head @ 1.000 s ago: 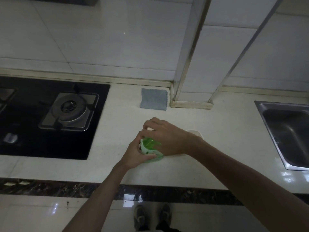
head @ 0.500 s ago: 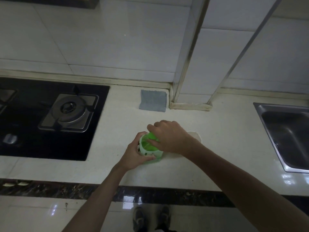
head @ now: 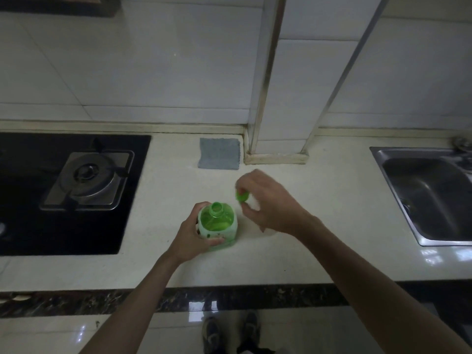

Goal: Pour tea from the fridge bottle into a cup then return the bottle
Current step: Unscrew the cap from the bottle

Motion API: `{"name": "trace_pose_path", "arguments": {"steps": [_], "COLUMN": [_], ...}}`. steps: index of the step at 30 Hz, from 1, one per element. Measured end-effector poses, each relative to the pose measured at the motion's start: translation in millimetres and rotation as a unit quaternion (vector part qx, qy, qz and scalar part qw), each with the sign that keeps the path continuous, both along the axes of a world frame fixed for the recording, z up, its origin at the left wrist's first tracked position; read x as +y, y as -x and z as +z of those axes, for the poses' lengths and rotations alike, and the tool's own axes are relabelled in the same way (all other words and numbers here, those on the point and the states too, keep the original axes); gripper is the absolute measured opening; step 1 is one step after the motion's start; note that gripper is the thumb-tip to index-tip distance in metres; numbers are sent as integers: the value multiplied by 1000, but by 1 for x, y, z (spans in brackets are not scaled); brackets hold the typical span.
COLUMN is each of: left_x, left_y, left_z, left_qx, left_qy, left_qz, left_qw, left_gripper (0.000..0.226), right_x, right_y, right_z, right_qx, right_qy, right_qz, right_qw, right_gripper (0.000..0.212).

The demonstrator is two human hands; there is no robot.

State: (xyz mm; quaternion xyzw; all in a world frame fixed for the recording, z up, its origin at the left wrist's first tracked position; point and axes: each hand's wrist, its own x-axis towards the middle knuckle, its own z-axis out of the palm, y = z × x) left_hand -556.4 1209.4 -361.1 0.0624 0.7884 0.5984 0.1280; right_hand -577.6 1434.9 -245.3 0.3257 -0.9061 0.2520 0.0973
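Green bottle point(head: 218, 226) is stood upright on tabletop point(head: 332, 213), approx. center, near front edge; neck is uncapped and open. Bottle body is gripped by L hand point(head: 191, 238), fingers and thumb curled round its left side. Green cap point(head: 242, 196) is pinched in fingertips of R hand point(head: 270, 203), held just right of and beyond bottle neck, not touching it. Grey cloth point(head: 219, 153) is laid flat by back wall. Gas burner point(head: 89, 178) is seen at left, sink point(head: 429, 198) at far right.

No legible text; print on the bottle label point(head: 215, 235) too small and blurred.
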Motion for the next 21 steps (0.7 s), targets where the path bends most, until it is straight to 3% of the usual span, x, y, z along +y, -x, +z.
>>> {"name": "trace_pose_path", "arguments": {"steps": [4, 8, 11, 15, 21], "left_x": [1, 1, 1, 1, 0], "left_y": [-1, -2, -2, -2, -2], "left_z": [0, -3, -4, -4, -7], "left_qx": [-1, -5, -7, -7, -13], "left_qy": [2, -1, -4, -6, -8], "left_qz": [5, 7, 8, 8, 10], "left_qw": [1000, 1000, 1000, 1000, 1000], "left_gripper": [78, 80, 81, 80, 81], "right_x": [65, 107, 115, 109, 90], "right_y": [-20, -47, -66, -79, -84], "right_z": [-36, -100, -141, -176, -184], "right_qx": [-19, -37, -99, -151, -160], "right_qy": [171, 218, 189, 99, 72], "right_qz": [-260, -411, -448, -423, -391], "right_qw": [950, 884, 868, 888, 904], "right_gripper": [26, 32, 44, 51, 63]}}
